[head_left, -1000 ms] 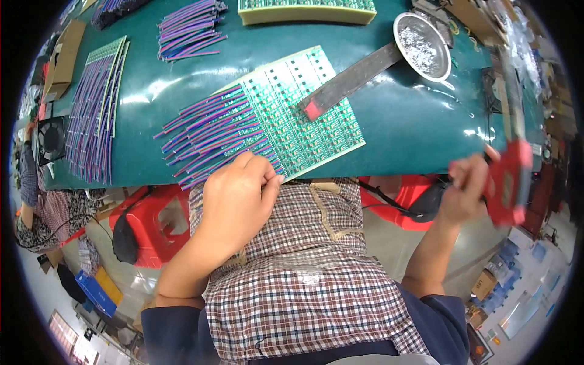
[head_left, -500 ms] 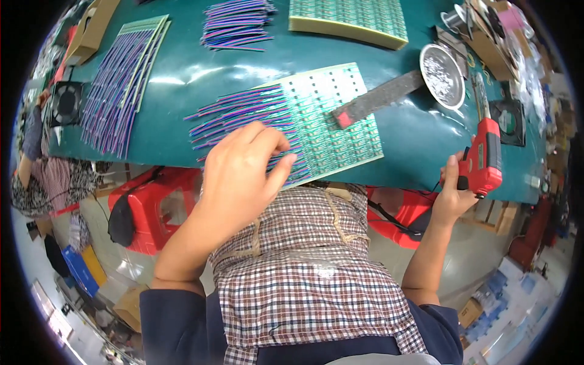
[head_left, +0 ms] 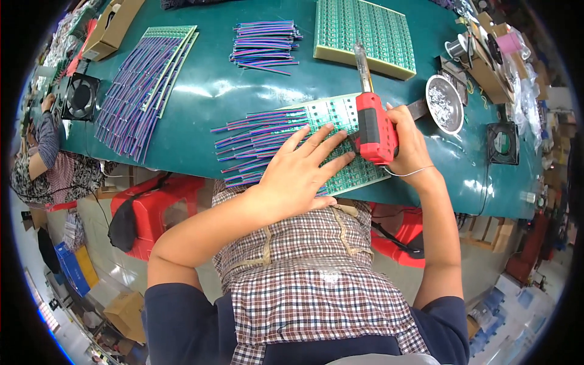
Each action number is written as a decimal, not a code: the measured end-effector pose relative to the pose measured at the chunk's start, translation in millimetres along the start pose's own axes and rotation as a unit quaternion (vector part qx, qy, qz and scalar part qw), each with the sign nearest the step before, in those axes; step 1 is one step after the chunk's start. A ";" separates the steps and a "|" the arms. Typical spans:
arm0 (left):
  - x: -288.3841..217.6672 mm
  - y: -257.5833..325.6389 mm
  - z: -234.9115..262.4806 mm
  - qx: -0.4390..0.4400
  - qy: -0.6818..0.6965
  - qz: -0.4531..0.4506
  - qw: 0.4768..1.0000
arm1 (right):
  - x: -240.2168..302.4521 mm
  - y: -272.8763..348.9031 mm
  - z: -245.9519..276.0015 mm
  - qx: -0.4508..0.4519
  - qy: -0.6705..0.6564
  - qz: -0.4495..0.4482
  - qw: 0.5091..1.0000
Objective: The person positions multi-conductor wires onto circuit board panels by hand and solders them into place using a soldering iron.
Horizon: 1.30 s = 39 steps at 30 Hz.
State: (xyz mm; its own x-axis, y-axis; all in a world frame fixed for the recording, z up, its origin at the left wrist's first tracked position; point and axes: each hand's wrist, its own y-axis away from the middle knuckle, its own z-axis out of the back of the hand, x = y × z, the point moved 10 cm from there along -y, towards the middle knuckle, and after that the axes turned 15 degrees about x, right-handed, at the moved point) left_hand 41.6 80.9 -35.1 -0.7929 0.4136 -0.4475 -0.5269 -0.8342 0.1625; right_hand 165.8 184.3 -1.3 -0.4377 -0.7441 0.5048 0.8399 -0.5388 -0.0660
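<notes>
My left hand (head_left: 304, 169) lies palm down with spread fingers on a green circuit board panel (head_left: 331, 111) near the table's front edge. Rows of purple, blue and dark wires (head_left: 252, 145) stick out from the panel's left part. Above its right part, my right hand (head_left: 412, 145) grips a red and black soldering gun (head_left: 377, 129), whose metal tip points away from me. A dark flat bar (head_left: 417, 109) reaches from a dish toward the panel; the gun and hand hide most of it.
At the far left lie wired panels (head_left: 146, 79). Loose wires (head_left: 264, 45) and stacked green panels (head_left: 365, 30) sit toward the back. A round dish (head_left: 446, 104) of silvery bits stands right, near a black fan (head_left: 503, 143). Another fan (head_left: 81, 97) and a person's arm (head_left: 47, 140) are left.
My right hand has brought the soldering gun leftward from beyond the panel to above it. The left hand has moved right and flattened, its fingers now spread. The view has shifted slightly.
</notes>
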 end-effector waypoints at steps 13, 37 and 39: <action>15.6 32.5 13.8 0.011 -0.015 0.042 0.999 | -8.6 -8.0 23.1 0.020 -0.039 -0.052 0.998; -20.7 96.8 130.0 -0.236 0.079 -0.045 0.968 | -37.2 113.2 1.8 -0.379 0.037 -0.063 0.923; -28.8 99.4 138.0 -0.220 0.248 -0.113 0.936 | -54.1 124.1 -4.0 -0.439 -0.020 -0.083 0.894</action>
State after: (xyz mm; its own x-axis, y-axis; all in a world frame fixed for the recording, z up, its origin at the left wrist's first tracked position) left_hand -30.1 36.4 115.3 -0.3779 0.4688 -0.7984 -0.4006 -0.8602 -0.3154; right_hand 292.4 156.1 -40.2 -0.5058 -0.6199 0.6000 0.1812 -0.7563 -0.6287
